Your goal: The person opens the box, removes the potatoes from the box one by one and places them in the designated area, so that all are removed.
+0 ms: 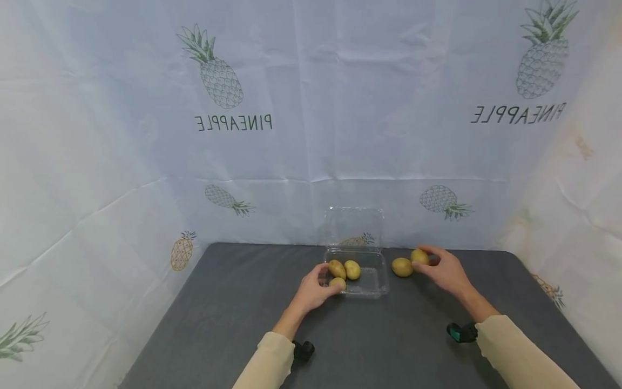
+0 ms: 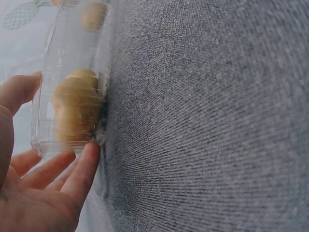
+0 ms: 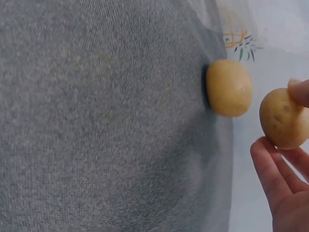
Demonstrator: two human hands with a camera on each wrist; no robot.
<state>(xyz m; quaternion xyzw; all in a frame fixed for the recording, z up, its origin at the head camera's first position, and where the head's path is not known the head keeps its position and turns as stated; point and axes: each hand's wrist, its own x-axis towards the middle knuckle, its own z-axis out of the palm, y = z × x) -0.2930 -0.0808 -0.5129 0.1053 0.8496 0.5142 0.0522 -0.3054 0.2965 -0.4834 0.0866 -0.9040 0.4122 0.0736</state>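
Observation:
A clear plastic clamshell container (image 1: 373,280) stands on the dark table with its lid raised at the back. Three potatoes (image 1: 352,269) lie inside it, grouped toward its left half. My left hand (image 1: 313,290) holds the container by its left side; in the left wrist view the thumb is at the upper edge and the fingers (image 2: 83,169) reach the wall near the base. To the right, my right hand (image 1: 447,274) pinches a potato (image 3: 280,118) between thumb and fingers, raised off the cloth. Another potato (image 1: 401,267) rests on the table between that hand and the container.
A dark grey cloth covers the table (image 1: 369,340). White curtains printed with pineapples (image 1: 311,146) hang behind it and along both sides, and the raised lid (image 1: 355,227) stands close in front of the back one. Each wrist wears a small black device (image 1: 462,332).

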